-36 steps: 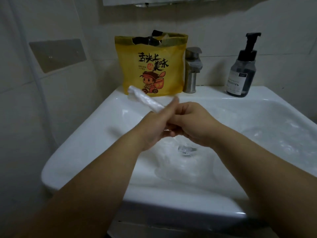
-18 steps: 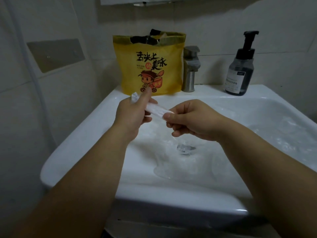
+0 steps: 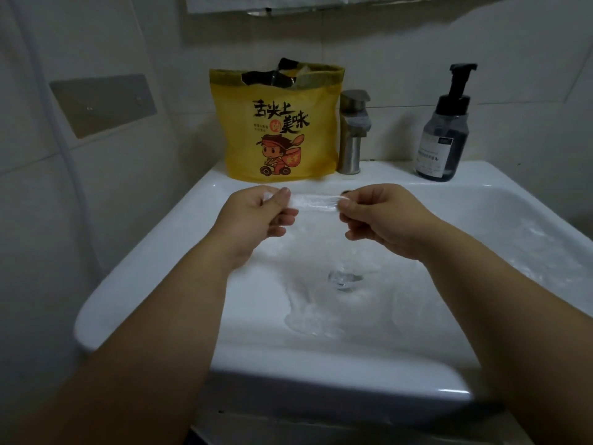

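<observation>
Head view, thing: you hold a clear plastic sleeve (image 3: 316,202) level across the middle of the frame, above the back of the sink (image 3: 154,268) and just below the yellow bag (image 3: 279,130).
Left hand (image 3: 256,216): your thumb and forefinger pinch the sleeve's left end.
Right hand (image 3: 382,220): your fingertips pinch its right end, with the other fingers curled under.
Step in hand: you seem to be drawing the sleeve taut, probably to tear or open it.
Next move: it calls for a firm pinch at both ends and a steady pull apart. The film looks thin and slick, so it may slip.
Change: half a second ago the sleeve slanted down from the upper left and your hands were closer together. Now they are spread and it lies level.
</observation>
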A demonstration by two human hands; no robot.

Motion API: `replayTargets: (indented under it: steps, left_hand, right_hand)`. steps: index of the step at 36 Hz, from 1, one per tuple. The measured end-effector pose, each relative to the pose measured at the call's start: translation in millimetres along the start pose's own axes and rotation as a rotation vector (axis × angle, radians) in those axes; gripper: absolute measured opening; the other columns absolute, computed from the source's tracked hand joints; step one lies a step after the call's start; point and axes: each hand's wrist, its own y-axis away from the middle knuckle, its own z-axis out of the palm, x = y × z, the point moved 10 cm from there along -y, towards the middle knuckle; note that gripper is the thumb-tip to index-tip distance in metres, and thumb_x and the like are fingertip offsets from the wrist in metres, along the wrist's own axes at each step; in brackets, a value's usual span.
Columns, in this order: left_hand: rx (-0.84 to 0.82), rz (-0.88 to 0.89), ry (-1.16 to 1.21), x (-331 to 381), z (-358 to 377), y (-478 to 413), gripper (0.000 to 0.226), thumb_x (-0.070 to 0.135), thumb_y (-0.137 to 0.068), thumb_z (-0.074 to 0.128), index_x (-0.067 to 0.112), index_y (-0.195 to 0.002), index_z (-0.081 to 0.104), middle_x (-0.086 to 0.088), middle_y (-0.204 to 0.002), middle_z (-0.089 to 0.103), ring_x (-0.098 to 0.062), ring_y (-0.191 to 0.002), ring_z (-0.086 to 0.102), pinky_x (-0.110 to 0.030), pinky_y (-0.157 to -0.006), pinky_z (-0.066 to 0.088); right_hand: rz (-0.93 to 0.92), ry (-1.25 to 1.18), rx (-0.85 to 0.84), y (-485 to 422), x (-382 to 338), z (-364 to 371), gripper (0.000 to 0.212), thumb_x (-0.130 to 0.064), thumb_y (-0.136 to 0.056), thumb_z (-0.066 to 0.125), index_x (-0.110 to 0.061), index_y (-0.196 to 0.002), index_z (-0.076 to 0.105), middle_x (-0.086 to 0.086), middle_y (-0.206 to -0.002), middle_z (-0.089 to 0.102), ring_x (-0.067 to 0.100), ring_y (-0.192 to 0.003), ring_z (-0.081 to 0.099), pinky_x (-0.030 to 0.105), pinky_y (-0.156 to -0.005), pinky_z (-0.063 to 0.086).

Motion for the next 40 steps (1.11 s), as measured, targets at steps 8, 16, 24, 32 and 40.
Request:
replayTargets:
  steps: [8,16,24,32,40]
  left_hand:
    - [0.065,0.046,-0.064,14,-7,-3,0.014,0.019,-0.097,0.058,0.018,-0.085,0.064,0.002,-0.068,0.067,0.001,-0.053,0.060,-0.013,-0.050,0.047]
    - [0.082,0.102,0.051,78,-30,-29,0.021,0.021,-0.101,0.049,0.015,-0.086,0.064,0.002,-0.068,0.064,0.002,-0.051,0.057,-0.012,-0.047,0.043]
    - [0.235,0.231,-0.046,120,-60,-51,0.019,0.017,-0.100,0.052,0.007,-0.094,0.067,-0.002,-0.071,0.066,0.001,-0.050,0.058,-0.013,-0.046,0.042]
    - [0.269,0.211,-0.189,144,-75,-84,0.047,0.036,-0.095,0.059,0.012,-0.135,0.051,0.001,-0.097,0.066,-0.011,-0.083,0.067,-0.026,-0.076,0.055]
    - [0.308,0.280,-0.486,160,-70,-110,0.029,0.020,-0.097,0.058,0.018,-0.125,0.063,0.001,-0.126,0.061,-0.011,-0.113,0.054,-0.021,-0.091,0.038]
  right_hand:
    - [0.026,0.010,0.011,-2,-1,4,0.012,-0.010,-0.093,0.057,-0.001,-0.096,0.065,0.010,-0.079,0.058,0.016,-0.066,0.054,0.021,-0.056,0.054]
    - [-0.130,0.045,0.055,-30,-79,2,0.014,-0.016,-0.096,0.056,-0.005,-0.095,0.065,0.007,-0.077,0.058,0.015,-0.065,0.058,0.035,-0.075,0.052]
    - [-0.201,0.053,0.089,-60,-125,6,0.016,-0.014,-0.095,0.057,-0.011,-0.081,0.063,0.006,-0.075,0.056,0.014,-0.066,0.054,0.025,-0.061,0.053]
    - [-0.318,0.091,0.331,-84,-167,-19,0.014,-0.015,-0.094,0.056,-0.012,-0.104,0.065,0.000,-0.078,0.059,0.013,-0.069,0.058,0.017,-0.050,0.050]
    - [-0.468,0.658,0.632,-112,-211,-43,0.028,-0.021,-0.096,0.046,-0.011,-0.113,0.065,0.009,-0.107,0.066,0.027,-0.095,0.060,0.041,-0.082,0.051]
